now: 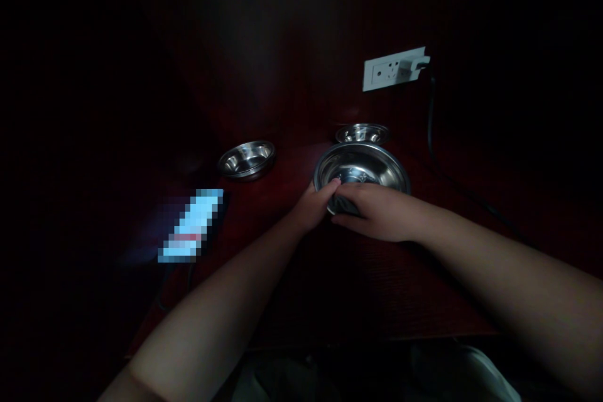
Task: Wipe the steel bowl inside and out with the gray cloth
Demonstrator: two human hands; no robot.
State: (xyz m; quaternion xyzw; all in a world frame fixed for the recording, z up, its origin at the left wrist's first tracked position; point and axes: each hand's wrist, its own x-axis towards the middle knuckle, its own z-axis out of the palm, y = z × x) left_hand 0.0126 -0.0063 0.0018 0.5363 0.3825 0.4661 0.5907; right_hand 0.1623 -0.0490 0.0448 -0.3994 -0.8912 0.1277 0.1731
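Both arms stretch up from the bottom corners to the big shiny bowl right of the middle, the left hand pinching its rim, the right hand curled over it, grip unclear.

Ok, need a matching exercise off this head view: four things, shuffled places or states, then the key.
Things
1. large metal bowl
2. wall socket
3. lit screen
4. leftmost small metal bowl

Places or states
A. white, plug inserted
B. standing apart from the other bowls
C. left hand and right hand at its near rim
D. glowing pale blue

Pairs: 1-C, 2-A, 3-D, 4-B
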